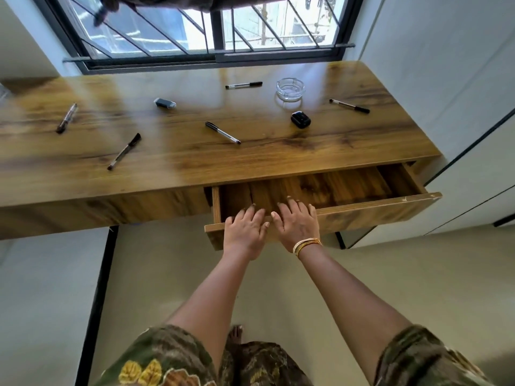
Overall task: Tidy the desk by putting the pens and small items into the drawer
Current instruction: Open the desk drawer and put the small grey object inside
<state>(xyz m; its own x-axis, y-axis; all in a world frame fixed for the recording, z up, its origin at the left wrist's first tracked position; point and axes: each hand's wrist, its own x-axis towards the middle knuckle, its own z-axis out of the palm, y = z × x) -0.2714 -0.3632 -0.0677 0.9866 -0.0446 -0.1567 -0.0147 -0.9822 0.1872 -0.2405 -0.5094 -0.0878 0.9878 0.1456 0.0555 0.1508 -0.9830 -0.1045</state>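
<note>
From the head camera, your left hand and right hand lie side by side on the front edge of the open drawer, fingers loosely spread over the rim and holding nothing. On the wooden desk above, five pens lie scattered: far left, front left, centre, back, right. A grey eraser, black case and glass ashtray sit among them.
</note>
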